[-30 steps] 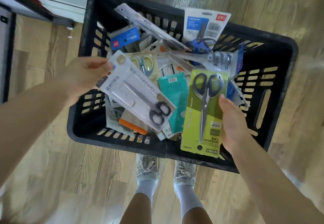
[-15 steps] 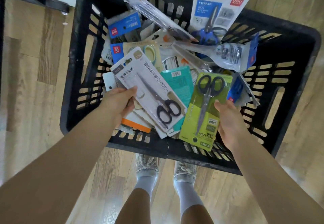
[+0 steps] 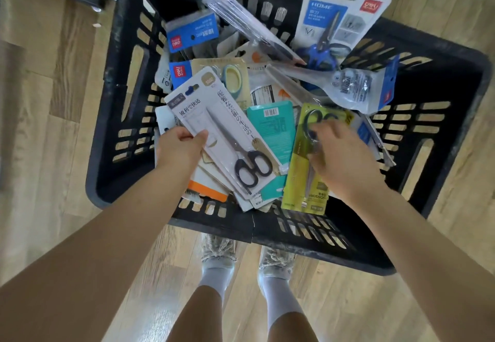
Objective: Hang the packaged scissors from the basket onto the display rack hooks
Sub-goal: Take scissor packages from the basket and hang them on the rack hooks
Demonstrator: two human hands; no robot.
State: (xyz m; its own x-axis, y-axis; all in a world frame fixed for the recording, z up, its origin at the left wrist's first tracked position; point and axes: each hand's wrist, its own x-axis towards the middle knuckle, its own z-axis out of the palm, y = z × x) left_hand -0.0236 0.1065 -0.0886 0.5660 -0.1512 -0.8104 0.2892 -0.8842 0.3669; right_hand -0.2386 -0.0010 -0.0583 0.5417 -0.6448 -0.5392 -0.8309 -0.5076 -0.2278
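My left hand [image 3: 180, 145] pinches the white scissors pack [image 3: 222, 132] by its left edge, thumb on the face and fingers underneath. I judge that hold is meant to keep the card flat and leave its hang hole at the far end clear for a hook. The pack slants over the heap near the basket's [image 3: 112, 116] near-left corner, its black handles pointing toward the near rim. A teal pack [image 3: 276, 127] lies just beside it, partly underneath. Further right, my right hand [image 3: 340, 159] reaches over the yellow-green scissors pack [image 3: 300, 178], fingers curled around its far end where the dark handles show; I read that as a grasp, though the palm hides the contact. That pack leans on the near rim, right of centre. No rack hooks are in view.
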